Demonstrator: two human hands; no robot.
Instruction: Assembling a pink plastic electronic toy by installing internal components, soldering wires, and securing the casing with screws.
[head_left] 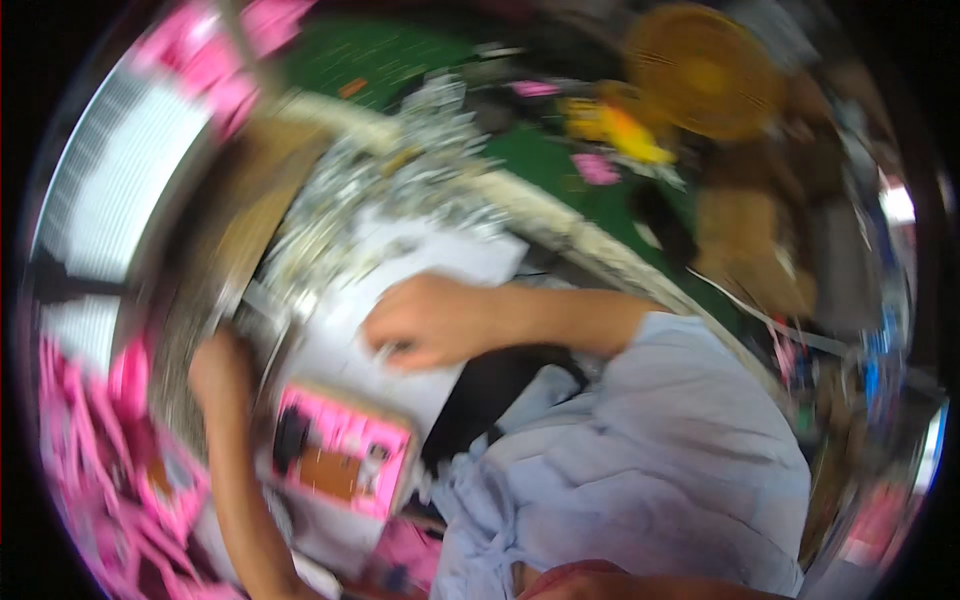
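My right hand (430, 320) hovers over a white sheet (390, 245), its fingers curled together. Whatever they pinch, if anything, is too blurred to name. At the left, my left hand (220, 372) is rounded into a closed shape beside a blurred metallic part (262, 318); its fingertips are hidden. A heap of small silvery strips (380, 185) covers the far part of the sheet. Nearer to me, between my forearms, sits a shallow box (405, 470) with a pink inside, holding a black piece, a brown piece and small bits.
Pink strips (90, 450) pile up at the lower left. A pale ledge (560, 220) runs diagonally beyond the sheet, with a green surface (530, 160) behind it. Farther off are a round amber-coloured object (700, 75) and a yellow item (635, 135). Light blue cloth (640, 450) covers my lap.
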